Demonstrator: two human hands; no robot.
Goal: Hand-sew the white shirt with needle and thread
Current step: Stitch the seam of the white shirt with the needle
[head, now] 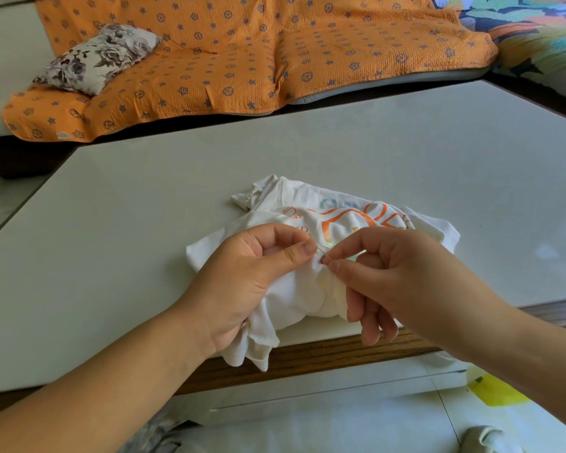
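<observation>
Right hand (383, 266) pinched the needle (324, 255) shut-tight, left hand (255, 273) clamped the white shirt (307, 289) bunched beneath both grips at the worktop (144, 223) edge — one slip risked pricking that left thumb.

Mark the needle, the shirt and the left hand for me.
needle (324, 255): head view, on the thin shaft between the fingertips.
shirt (299, 297): head view, on the bunched white fabric below the hands.
left hand (242, 282): head view, on the back of the hand.

White shirt (294, 289) — orange print; orange blanket (242, 53) — blue star-and-wheel motifs.
</observation>
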